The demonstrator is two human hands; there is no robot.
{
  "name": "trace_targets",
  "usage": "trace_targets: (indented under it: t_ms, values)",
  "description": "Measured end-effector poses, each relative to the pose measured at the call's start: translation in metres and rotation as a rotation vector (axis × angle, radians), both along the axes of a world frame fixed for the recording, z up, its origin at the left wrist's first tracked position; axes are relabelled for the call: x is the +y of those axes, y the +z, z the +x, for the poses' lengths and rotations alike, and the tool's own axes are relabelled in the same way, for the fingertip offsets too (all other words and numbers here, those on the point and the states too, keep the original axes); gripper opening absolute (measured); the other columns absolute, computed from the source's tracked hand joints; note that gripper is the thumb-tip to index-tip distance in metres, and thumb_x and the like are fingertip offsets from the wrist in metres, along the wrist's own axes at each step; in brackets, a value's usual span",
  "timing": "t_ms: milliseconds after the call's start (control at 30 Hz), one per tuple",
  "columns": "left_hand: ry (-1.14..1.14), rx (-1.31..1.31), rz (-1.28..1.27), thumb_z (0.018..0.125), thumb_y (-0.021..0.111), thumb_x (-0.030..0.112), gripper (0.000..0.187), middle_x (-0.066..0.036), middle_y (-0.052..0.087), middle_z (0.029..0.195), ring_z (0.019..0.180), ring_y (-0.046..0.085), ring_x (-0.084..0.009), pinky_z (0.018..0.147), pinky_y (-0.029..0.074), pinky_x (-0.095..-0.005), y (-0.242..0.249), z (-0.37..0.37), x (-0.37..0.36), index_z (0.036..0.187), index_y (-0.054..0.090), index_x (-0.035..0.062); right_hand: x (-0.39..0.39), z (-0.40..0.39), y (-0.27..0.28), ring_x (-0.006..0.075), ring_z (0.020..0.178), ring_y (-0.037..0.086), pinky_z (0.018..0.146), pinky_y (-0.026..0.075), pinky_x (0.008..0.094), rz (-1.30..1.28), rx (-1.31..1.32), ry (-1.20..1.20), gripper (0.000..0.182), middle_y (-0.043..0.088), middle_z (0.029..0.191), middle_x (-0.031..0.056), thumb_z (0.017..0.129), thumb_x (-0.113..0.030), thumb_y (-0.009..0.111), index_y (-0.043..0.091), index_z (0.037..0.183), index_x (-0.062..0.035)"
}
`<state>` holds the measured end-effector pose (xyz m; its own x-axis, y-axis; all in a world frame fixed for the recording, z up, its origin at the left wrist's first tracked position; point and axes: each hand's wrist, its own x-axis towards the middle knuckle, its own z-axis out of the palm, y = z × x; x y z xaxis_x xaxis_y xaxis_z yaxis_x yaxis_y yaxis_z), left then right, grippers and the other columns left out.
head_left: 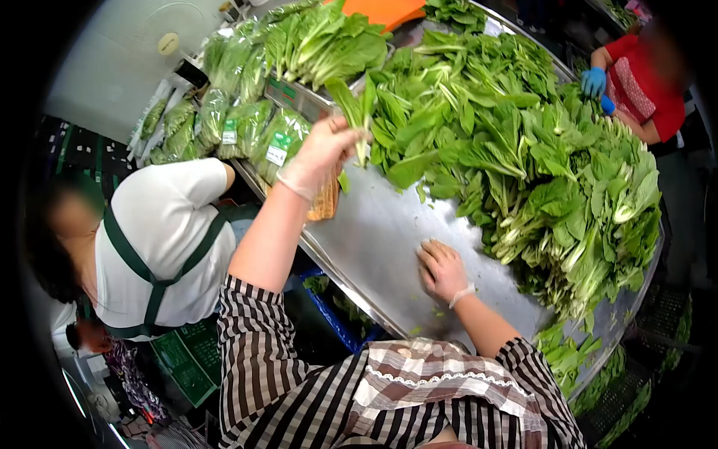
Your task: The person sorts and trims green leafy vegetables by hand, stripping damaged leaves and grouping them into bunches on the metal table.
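My left hand (325,153) is raised over the metal table (374,213), pinching the base of a small leafy green stalk (357,112). A pale, see-through cuff circles this wrist. Lower down, my right hand (441,269) lies palm-down on the bare metal with nothing visible in it; its fingers are extended. A large heap of leafy greens (486,127) spreads over the table to the right of both hands. Below my left hand is a woven tan object (324,198), partly hidden by my wrist.
Bagged greens (250,123) with labels line the table's left side, beside a scale (288,96) piled with loose greens (321,45). A person in a white shirt (161,239) is close at left. Another in red (636,82), wearing blue gloves, works far right. Crates (191,359) stand below.
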<state>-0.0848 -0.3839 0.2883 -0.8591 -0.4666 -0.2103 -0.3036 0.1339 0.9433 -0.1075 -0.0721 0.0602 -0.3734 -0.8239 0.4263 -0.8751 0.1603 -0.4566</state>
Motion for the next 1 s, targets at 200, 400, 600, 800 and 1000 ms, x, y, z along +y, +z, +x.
trace_targets:
  t_ms: [200, 400, 600, 800, 1000]
  values:
    - [0.377, -0.056, -0.830, 0.088, 0.067, 0.023, 0.042, -0.017, 0.070, 0.108, 0.091, 0.067, -0.0249, 0.085, 0.053, -0.0361, 0.094, -0.087, -0.107, 0.122, 0.062, -0.0006, 0.000, -0.001, -0.003, 0.0296, 0.120, 0.056, 0.101, 0.043, 0.0429, 0.012, -0.007, -0.016, 0.038, 0.060, 0.126, 0.0107, 0.080, -0.015, 0.066, 0.062, 0.118, -0.0084]
    - [0.443, 0.039, -1.185, 0.085, 0.069, 0.032, 0.052, -0.021, 0.064, 0.121, 0.109, 0.064, -0.0350, 0.095, 0.051, -0.0412, 0.038, -0.126, -0.117, 0.127, 0.059, 0.0037, -0.002, -0.003, -0.004, 0.0289, 0.120, 0.056, 0.100, 0.043, 0.0420, 0.030, -0.024, -0.011, 0.038, 0.061, 0.127, 0.0098, 0.080, -0.016, 0.066, 0.063, 0.117, -0.0087]
    - [0.189, -0.503, -1.125, 0.089, 0.061, 0.022, 0.033, -0.016, 0.067, 0.115, 0.103, 0.067, -0.0333, 0.089, 0.053, -0.0438, -0.107, -0.076, -0.073, 0.120, 0.063, 0.0091, 0.000, -0.003, -0.007, 0.0287, 0.121, 0.056, 0.100, 0.043, 0.0422, 0.023, -0.017, -0.005, 0.038, 0.061, 0.126, 0.0094, 0.080, -0.016, 0.066, 0.063, 0.118, -0.0091]
    - [-0.118, -0.763, -1.316, 0.089, 0.052, 0.013, 0.029, -0.017, 0.058, 0.121, 0.107, 0.061, -0.0338, 0.086, 0.054, -0.0441, -0.162, -0.039, -0.032, 0.114, 0.061, 0.0018, 0.002, 0.001, -0.011, 0.0280, 0.123, 0.054, 0.102, 0.041, 0.0423, 0.029, -0.043, -0.010, 0.038, 0.060, 0.128, 0.0092, 0.081, -0.016, 0.066, 0.063, 0.118, -0.0096]
    - [0.021, -0.480, -1.265, 0.082, 0.062, 0.015, 0.047, -0.014, 0.053, 0.124, 0.114, 0.052, -0.0334, 0.092, 0.048, -0.0474, -0.188, 0.049, 0.082, 0.126, 0.054, 0.0016, 0.007, 0.004, -0.010, 0.0290, 0.125, 0.053, 0.104, 0.039, 0.0434, 0.003, -0.057, -0.012, 0.040, 0.059, 0.129, 0.0090, 0.081, -0.017, 0.066, 0.061, 0.120, -0.0099]
